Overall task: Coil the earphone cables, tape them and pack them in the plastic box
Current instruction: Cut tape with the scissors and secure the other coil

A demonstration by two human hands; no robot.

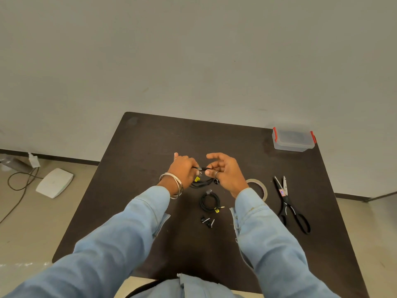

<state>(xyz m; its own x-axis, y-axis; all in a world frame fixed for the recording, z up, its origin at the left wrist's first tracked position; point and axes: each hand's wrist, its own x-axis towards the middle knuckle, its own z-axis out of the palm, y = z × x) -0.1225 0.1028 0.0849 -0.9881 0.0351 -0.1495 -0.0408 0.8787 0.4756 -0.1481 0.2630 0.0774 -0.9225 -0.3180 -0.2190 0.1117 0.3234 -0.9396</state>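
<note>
both hands, left hand (185,170) and right hand (226,171), pinch the black coiled earphone cable (203,181) above the dark table (150,147). i'd keep the loops tight while wrapping tape; the clear tape roll (258,187) sits just right.

Dark table (150,147), grey wall (193,50), beige floor (32,222)

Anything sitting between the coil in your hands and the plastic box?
Nothing on the table between them. The held coil is at centre, the plastic box at the far right corner, but its lid is on.
</note>
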